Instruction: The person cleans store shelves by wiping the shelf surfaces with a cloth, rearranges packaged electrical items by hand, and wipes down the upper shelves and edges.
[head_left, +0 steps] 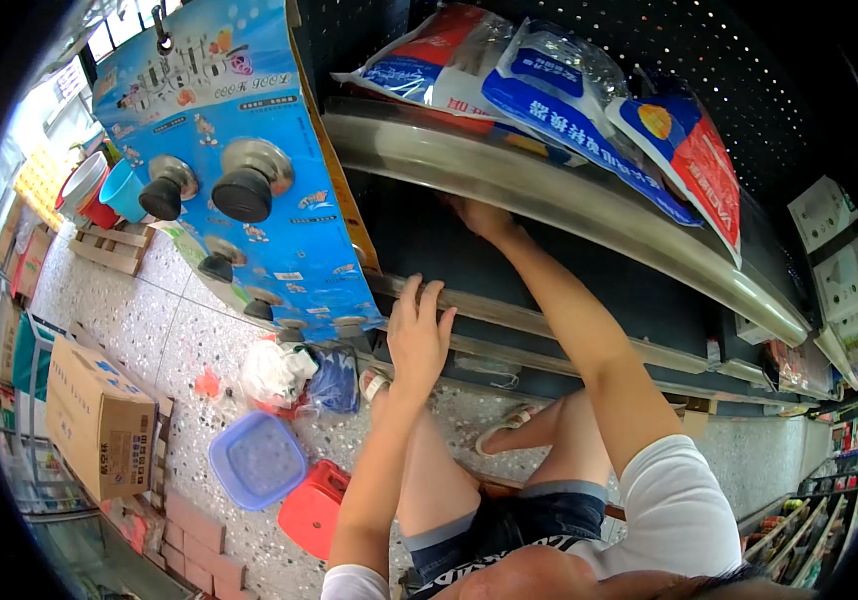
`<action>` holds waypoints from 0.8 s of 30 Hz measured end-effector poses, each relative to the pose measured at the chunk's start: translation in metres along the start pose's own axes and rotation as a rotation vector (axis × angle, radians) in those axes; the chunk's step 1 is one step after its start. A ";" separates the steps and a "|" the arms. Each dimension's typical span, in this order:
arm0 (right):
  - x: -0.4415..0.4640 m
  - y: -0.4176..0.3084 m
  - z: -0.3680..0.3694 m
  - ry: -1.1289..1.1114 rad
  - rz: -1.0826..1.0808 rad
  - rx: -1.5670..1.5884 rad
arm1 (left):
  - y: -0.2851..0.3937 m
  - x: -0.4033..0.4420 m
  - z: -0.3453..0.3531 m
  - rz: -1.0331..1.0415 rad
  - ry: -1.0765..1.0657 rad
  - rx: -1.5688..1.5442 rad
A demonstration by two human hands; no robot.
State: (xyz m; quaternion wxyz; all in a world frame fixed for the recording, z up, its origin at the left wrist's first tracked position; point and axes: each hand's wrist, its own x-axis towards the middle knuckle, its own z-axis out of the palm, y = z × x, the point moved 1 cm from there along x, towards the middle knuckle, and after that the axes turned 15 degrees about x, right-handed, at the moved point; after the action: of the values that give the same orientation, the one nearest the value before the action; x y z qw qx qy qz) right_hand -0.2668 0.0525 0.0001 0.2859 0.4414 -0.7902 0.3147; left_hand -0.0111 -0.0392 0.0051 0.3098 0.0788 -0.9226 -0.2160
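Note:
My left hand rests its extended fingers on the front edge of a lower shelf, with nothing held. My right hand reaches into the dark space between that shelf and the one above, just under the upper shelf's metal lip. Its fingers are in shadow and partly hidden behind the lip, so whether they grip anything cannot be seen. Beside my hands hangs a blue card carrying black-topped lid knobs. Red, white and blue plastic packages lie on the upper shelf.
On the speckled floor sit a translucent blue basin, a red plastic stool and bagged goods. A cardboard box stands to the left near bricks. White boxes fill shelving at the right.

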 end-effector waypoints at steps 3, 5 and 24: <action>0.005 0.012 0.000 0.024 0.103 -0.024 | -0.002 0.001 0.000 0.003 -0.017 -0.009; 0.008 0.021 0.003 0.066 0.130 -0.040 | -0.005 -0.001 0.003 -0.002 -0.036 -0.005; 0.035 0.033 0.026 0.354 0.120 -0.002 | -0.004 -0.001 0.004 0.024 0.032 -0.007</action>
State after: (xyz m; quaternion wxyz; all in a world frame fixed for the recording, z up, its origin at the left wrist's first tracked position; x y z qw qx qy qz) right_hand -0.3161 0.0286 0.0010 0.4017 0.3309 -0.7528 0.4031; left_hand -0.0122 -0.0411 0.0002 0.3275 0.0700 -0.9176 -0.2143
